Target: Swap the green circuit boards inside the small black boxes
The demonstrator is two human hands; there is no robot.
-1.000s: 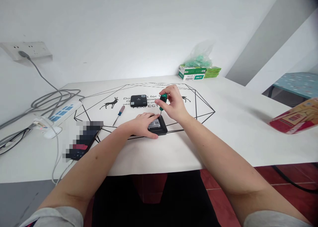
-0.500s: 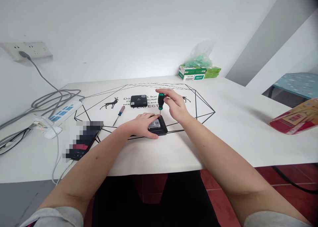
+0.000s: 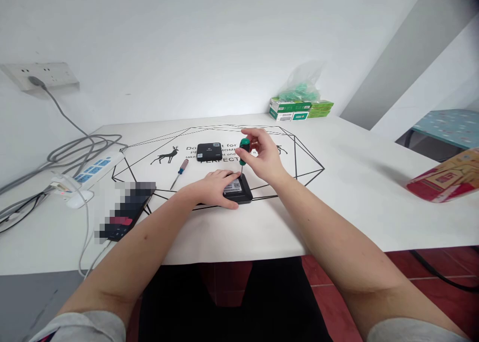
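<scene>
A black box-shaped device (image 3: 245,194) with a white label lies on the white table. My left hand (image 3: 215,188) grips it from the left, fingers over its top and thumb along its near edge, hiding its left part. My right hand (image 3: 264,157) holds a green and black screwdriver (image 3: 244,152) upright, thumb and fingers round the handle. The screwdriver's tip meets the device's far edge, close to my left fingertips. Behind my left hand lies a second black box (image 3: 209,152). Left of that rests another screwdriver (image 3: 180,174) with a blue and reddish handle.
A phone (image 3: 129,212), partly pixelated, lies at the left near a white power strip (image 3: 98,170) and tangled grey cables (image 3: 67,155). Green and white boxes (image 3: 290,110) under a plastic bag (image 3: 302,85) stand at the back. A red and yellow package (image 3: 443,178) is at the right.
The fingers of my right hand have shifted round the screwdriver handle, with the thumb now across its near side. The handle's top has tilted slightly right. My left hand has stayed in place.
</scene>
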